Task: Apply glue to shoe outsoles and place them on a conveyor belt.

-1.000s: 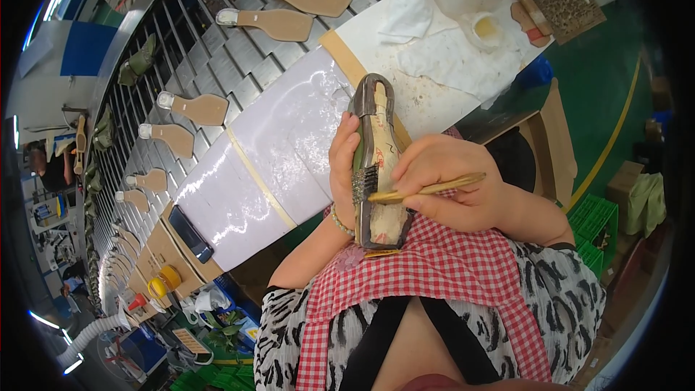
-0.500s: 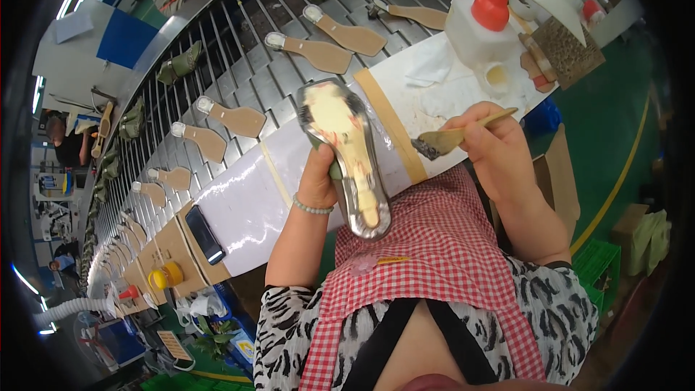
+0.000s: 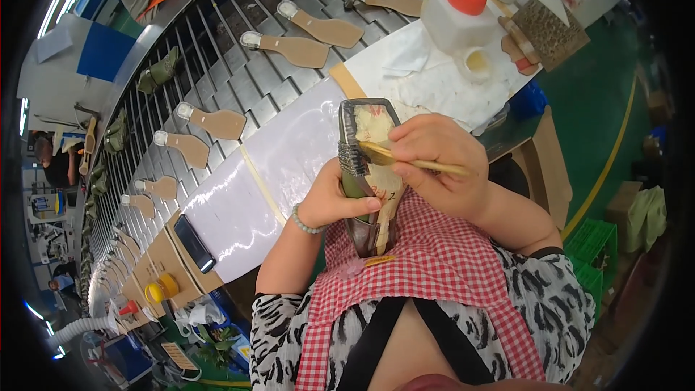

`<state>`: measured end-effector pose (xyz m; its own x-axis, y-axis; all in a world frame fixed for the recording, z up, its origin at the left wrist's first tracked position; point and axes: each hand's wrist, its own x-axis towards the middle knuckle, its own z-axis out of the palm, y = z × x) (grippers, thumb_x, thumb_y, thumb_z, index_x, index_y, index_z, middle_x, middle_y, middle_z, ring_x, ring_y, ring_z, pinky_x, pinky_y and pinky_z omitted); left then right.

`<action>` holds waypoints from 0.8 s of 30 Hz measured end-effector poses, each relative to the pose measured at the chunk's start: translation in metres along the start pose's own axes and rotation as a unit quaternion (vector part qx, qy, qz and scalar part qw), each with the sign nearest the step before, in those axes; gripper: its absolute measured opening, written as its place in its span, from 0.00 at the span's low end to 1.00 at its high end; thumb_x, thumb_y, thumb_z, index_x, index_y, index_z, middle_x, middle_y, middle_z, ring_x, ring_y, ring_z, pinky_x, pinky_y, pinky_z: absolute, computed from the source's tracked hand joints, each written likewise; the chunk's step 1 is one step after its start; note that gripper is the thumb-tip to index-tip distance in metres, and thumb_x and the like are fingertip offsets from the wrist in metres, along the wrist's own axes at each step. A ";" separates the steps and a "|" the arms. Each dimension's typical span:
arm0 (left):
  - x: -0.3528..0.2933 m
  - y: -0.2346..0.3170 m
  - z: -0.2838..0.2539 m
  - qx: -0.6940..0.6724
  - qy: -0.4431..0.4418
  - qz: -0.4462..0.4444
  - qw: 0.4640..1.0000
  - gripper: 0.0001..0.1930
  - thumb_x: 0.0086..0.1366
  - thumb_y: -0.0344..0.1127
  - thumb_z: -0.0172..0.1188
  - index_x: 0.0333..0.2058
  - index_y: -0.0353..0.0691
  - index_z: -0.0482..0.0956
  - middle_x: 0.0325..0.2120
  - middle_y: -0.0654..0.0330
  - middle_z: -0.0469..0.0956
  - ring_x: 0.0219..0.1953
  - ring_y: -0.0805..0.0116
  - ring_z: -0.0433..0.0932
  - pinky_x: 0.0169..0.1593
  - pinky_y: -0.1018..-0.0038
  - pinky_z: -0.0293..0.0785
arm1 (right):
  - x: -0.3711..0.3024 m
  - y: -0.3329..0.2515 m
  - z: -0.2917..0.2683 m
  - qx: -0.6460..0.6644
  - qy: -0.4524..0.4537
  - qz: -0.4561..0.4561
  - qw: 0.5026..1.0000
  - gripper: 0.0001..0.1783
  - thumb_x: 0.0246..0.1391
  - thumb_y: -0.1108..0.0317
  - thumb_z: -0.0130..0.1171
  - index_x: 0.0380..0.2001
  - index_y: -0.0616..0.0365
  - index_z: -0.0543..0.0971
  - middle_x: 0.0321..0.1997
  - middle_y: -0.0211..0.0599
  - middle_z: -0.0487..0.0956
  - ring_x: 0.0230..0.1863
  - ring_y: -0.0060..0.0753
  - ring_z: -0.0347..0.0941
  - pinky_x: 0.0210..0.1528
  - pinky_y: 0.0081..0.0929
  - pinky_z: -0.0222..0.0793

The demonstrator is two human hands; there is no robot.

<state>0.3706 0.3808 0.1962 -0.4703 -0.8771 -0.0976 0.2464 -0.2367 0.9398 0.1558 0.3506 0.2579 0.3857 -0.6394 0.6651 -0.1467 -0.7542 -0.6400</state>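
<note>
Fingers on both hands are busy here: the left hand [image 3: 323,200] is wrapped round one side of a green shoe [image 3: 373,126], and the right hand [image 3: 443,164] has a pinch grip on a wooden brush [image 3: 376,152]. Biggest thing around is the slatted metal conveyor [image 3: 271,88], with tan insoles [image 3: 329,30] laid out on it, mostly spaced apart, I guess so each is easy to grab. Next, the pale tabletop [image 3: 232,181] alongside it, part of it glossy like plastic sheeting, probably for easy wiping. As for the shoe, it's held up off that surface, near its edge and in front of the checked apron [image 3: 423,261], underside up and square toe pointing away, which I reckon leaves the rim facing the bristles. A red-spouted bottle [image 3: 455,25] stands toward the far right end, on the brush side, so handy enough. The brush is gripped close to its head, likely for control, bristles against the dark rim on the shoe's left. Small cup [image 3: 478,63] sits just beside the bottle. Down at finger level, the left thumb lies across the underside with the other fingers hidden behind the shoe; right fingertips are at its right edge, can't tell if touching.
</note>
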 end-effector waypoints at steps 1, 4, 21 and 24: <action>-0.001 -0.001 0.000 -0.001 0.001 -0.002 1.000 0.27 0.48 0.34 0.72 0.47 0.32 0.73 0.39 0.61 0.77 0.42 0.73 0.74 0.48 0.74 0.72 | -0.001 -0.001 0.001 0.001 -0.001 0.002 1.000 0.09 0.45 0.78 0.65 0.32 0.62 0.78 0.33 0.40 0.79 0.40 0.39 0.77 0.42 0.30 0.72; -0.003 -0.003 0.002 -0.008 0.002 0.005 1.000 0.27 0.48 0.33 0.72 0.47 0.32 0.73 0.39 0.61 0.77 0.42 0.73 0.74 0.48 0.74 0.72 | -0.004 -0.004 0.004 0.017 0.009 -0.002 1.000 0.09 0.43 0.78 0.66 0.31 0.61 0.79 0.31 0.38 0.79 0.39 0.42 0.78 0.39 0.30 0.73; -0.006 0.000 0.005 -0.007 -0.044 -0.027 0.999 0.32 0.48 0.34 0.72 0.51 0.31 0.71 0.43 0.60 0.76 0.44 0.73 0.74 0.48 0.75 0.72 | -0.004 -0.005 -0.009 0.197 -0.033 0.166 0.966 0.06 0.48 0.79 0.63 0.32 0.63 0.79 0.34 0.38 0.80 0.37 0.30 0.76 0.40 0.23 0.70; -0.008 -0.001 0.003 -0.007 -0.045 -0.032 0.998 0.31 0.48 0.34 0.72 0.51 0.32 0.71 0.42 0.60 0.77 0.43 0.74 0.74 0.47 0.75 0.72 | -0.001 -0.009 -0.007 0.098 -0.022 0.091 0.991 0.06 0.46 0.79 0.63 0.31 0.63 0.79 0.34 0.39 0.79 0.36 0.33 0.76 0.40 0.25 0.70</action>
<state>0.3716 0.3889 0.1968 -0.5589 -0.8194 -0.1272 0.2254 -0.2978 0.9276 0.1499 0.3566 0.2656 0.4083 -0.7524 0.5169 -0.0394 -0.5803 -0.8135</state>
